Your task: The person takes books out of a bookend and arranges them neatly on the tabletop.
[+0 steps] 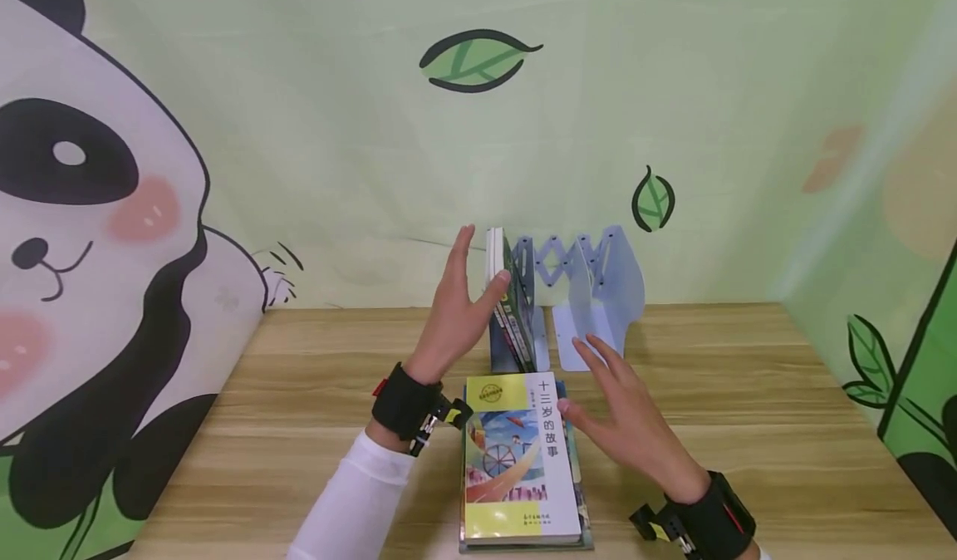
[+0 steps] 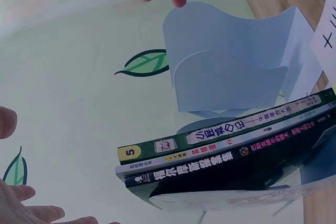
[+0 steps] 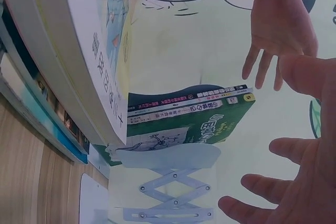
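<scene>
My left hand (image 1: 458, 319) is raised with fingers extended beside the upright books (image 1: 514, 319), its thumb in front of their upper part. Whether it touches them I cannot tell. Several thin books lean together in the left section of a pale blue folding bookend (image 1: 609, 286); their spines (image 2: 226, 140) show in the left wrist view. My right hand (image 1: 631, 415) hovers with spread fingers right of a stack of books, holding nothing. On top of that stack lies a yellow and white book (image 1: 516, 460) with a picture of a wheel.
The books and bookend stand on a wood-grain table (image 1: 321, 427). Behind it hangs a pale green backdrop (image 1: 336, 128) with a panda and leaves. The bookend's right-hand sections hold no books, and a scissor linkage (image 3: 176, 187) joins its plates.
</scene>
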Demonstrator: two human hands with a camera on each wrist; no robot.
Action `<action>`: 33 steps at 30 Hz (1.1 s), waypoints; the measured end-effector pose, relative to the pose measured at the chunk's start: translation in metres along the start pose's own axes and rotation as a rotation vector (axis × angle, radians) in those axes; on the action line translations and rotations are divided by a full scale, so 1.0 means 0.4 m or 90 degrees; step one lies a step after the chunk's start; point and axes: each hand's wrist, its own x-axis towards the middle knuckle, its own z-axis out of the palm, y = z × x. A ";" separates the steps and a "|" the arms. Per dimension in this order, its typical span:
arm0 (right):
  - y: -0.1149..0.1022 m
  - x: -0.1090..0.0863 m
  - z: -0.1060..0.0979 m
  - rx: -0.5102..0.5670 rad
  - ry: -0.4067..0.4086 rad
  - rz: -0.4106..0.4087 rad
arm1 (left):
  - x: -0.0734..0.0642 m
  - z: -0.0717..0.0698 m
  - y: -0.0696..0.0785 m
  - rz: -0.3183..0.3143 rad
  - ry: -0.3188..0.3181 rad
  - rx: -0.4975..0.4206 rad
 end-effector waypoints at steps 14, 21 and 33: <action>0.002 0.000 0.001 -0.001 -0.004 0.000 | 0.031 0.005 -0.031 -0.095 0.004 -0.109; 0.004 0.001 0.002 -0.003 -0.008 0.000 | 0.029 0.008 -0.047 -0.117 0.002 -0.125; 0.005 0.002 0.003 -0.006 -0.013 0.003 | 0.030 0.025 -0.074 -0.155 -0.004 -0.118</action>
